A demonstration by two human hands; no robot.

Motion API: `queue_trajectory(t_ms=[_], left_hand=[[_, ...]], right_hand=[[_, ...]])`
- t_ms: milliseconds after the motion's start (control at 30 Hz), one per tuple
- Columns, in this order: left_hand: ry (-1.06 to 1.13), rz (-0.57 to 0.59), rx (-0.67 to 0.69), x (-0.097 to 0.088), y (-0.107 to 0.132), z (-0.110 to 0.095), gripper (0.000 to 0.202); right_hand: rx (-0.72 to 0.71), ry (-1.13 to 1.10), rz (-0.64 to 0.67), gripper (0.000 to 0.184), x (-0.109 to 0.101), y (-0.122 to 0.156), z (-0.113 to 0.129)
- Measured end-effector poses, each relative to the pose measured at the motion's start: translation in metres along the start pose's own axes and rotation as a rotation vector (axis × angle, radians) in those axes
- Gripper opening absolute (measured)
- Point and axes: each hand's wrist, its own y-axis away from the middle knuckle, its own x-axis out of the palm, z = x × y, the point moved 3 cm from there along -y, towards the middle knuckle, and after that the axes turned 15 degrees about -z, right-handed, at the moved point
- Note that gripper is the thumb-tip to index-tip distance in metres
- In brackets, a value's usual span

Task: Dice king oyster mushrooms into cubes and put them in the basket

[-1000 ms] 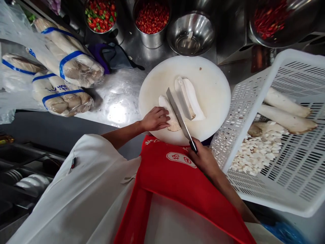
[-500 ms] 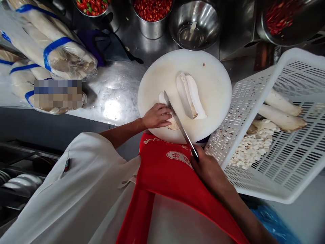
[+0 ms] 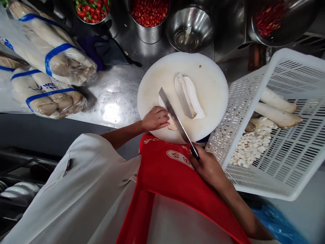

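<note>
My right hand (image 3: pixel 208 166) is wrapped round the black handle of a kitchen knife (image 3: pixel 177 121). The blade slants up and left over a round white cutting board (image 3: pixel 215 74). Close beside the blade, my left hand (image 3: pixel 156 118) presses down on a pale piece of king oyster mushroom (image 3: pixel 173 126) with curled fingers. Hand and blade hide most of that piece, so how deep the edge sits cannot be told. Long mushroom slices (image 3: pixel 195 96) lie overlapping to the right of the knife.
A white perforated basket (image 3: pixel 259 91) at right holds whole mushrooms (image 3: pixel 279 115) and diced pieces (image 3: pixel 250 147). Bagged mushrooms (image 3: pixel 61 64) lie at left. Behind the board stand a steel bowl (image 3: pixel 203 27), pots of chopped chillies (image 3: pixel 149 13), and a dark cloth (image 3: pixel 109 51).
The knife tip has shifted slightly left and away from me, covering more of the piece by my left hand. My left hand keeps its place on the mushroom. The view has moved a little.
</note>
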Motion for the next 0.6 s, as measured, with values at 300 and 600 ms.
queue_trajectory(t_ms=[300,600], left_hand=[[0.021,-0.009,-0.001,-0.001,-0.002,0.002,0.03],[-0.037,0.034,0.036,-0.004,0.005,0.007,0.031]], right_hand=[[0.043,0.05,0.032,0.044,0.046,-0.036,-0.005],[0.161,-0.434,0.127,0.071,0.056,-0.047,0.0]])
